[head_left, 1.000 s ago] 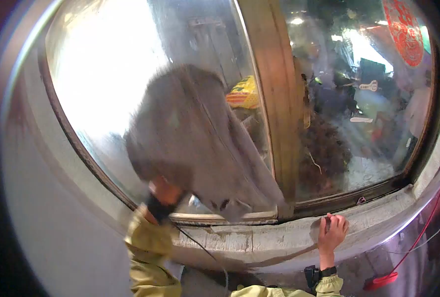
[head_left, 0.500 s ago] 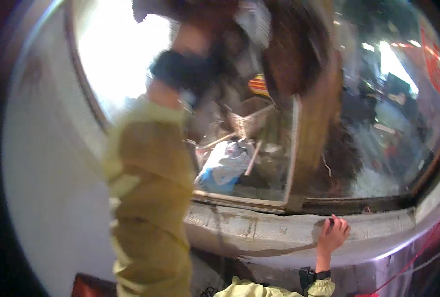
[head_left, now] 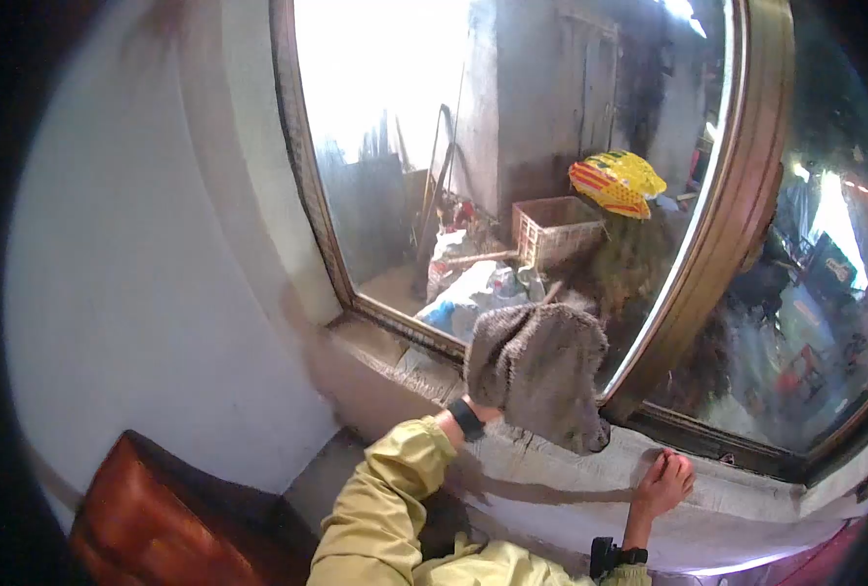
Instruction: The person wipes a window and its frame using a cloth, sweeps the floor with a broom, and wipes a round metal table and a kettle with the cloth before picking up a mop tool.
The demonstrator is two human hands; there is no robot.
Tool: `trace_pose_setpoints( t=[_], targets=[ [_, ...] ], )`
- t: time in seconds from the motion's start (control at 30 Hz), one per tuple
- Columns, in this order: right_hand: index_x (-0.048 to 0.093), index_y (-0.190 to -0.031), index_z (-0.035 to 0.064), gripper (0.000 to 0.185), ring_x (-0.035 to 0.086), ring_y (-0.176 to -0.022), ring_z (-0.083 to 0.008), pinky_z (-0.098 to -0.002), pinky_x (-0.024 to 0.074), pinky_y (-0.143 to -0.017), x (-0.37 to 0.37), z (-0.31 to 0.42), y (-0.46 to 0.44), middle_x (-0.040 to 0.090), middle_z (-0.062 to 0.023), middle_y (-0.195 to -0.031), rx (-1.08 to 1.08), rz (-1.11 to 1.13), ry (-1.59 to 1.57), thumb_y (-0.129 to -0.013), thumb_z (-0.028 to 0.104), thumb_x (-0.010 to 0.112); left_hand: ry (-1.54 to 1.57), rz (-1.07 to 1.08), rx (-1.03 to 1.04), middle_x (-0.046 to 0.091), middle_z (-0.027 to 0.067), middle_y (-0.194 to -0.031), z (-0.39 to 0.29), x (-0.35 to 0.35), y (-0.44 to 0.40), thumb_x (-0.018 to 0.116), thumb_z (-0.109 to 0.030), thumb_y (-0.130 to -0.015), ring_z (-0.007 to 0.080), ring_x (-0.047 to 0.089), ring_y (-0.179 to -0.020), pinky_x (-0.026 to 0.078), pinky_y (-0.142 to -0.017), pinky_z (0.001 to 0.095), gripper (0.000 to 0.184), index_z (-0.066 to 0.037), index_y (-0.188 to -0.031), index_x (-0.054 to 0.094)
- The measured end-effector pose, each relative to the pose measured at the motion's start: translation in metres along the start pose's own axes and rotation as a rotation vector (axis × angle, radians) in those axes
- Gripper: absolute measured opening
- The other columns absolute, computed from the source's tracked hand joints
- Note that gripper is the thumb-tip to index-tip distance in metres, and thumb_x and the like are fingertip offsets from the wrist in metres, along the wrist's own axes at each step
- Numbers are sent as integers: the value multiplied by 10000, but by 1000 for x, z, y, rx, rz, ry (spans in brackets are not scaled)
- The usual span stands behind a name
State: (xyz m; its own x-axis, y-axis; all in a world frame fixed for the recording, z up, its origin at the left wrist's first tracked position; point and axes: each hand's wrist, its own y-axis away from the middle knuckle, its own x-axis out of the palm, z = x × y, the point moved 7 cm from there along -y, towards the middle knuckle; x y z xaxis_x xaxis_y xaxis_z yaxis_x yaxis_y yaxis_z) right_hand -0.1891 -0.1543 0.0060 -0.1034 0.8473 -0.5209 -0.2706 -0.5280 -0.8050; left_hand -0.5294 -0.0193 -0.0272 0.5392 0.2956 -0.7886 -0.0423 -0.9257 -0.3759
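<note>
A red-brown seat [head_left: 165, 527] stands below and left of the window [head_left: 507, 127]. Next, near the window's lower edge, the left hand [head_left: 486, 410], dark band at the wrist, is clamped on a grey-brown cloth [head_left: 546, 376], its fingers mostly covered. The cloth hangs in front of the window's bottom frame; whether it touches the glass I cannot tell. Behind the window sit a pale crate [head_left: 561, 231] and, further right, a yellow bag [head_left: 618, 183]. Below the window, the right hand [head_left: 666, 479] rests on the sill [head_left: 737, 493], fingers bent and close together; whether they grasp anything I cannot tell.
</note>
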Motion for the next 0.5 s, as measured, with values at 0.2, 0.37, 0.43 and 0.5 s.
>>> trace_pose_setpoints(
  t=[0.2,0.37,0.43,0.5],
  targets=[
    [581,-860,138,91,515,-877,-242,-380,383,-774,2,0,-4,547,-46,-863,-28,-95,-68,-795,177,530,-65,-230,-177,550,118,-1078,78,-86,-2,567,-169,-770,222,529,-966,410,-859,331,390,-36,-1128,494],
    [599,-807,161,96,524,-781,-224,-357,402,-715,-20,-23,29,550,-36,-823,138,-214,-48,-719,140,566,16,-130,-83,551,119,-1076,93,-52,-9,568,-172,-768,225,530,-963,411,-856,333,390,-37,-1126,495],
    [596,-818,153,102,514,-831,-225,-365,403,-740,-12,7,-10,541,-30,-818,84,-168,-141,-728,124,557,43,-89,-73,551,119,-1075,94,-39,-11,568,-174,-768,225,530,-962,411,-854,334,390,-37,-1126,496],
    [577,-851,117,146,512,-812,-242,-349,396,-768,-19,11,-6,531,-41,-872,99,-96,-47,-712,129,619,58,-24,-50,552,119,-1075,87,-19,-8,568,-175,-767,226,531,-961,412,-853,335,390,-37,-1125,496]
  ],
)
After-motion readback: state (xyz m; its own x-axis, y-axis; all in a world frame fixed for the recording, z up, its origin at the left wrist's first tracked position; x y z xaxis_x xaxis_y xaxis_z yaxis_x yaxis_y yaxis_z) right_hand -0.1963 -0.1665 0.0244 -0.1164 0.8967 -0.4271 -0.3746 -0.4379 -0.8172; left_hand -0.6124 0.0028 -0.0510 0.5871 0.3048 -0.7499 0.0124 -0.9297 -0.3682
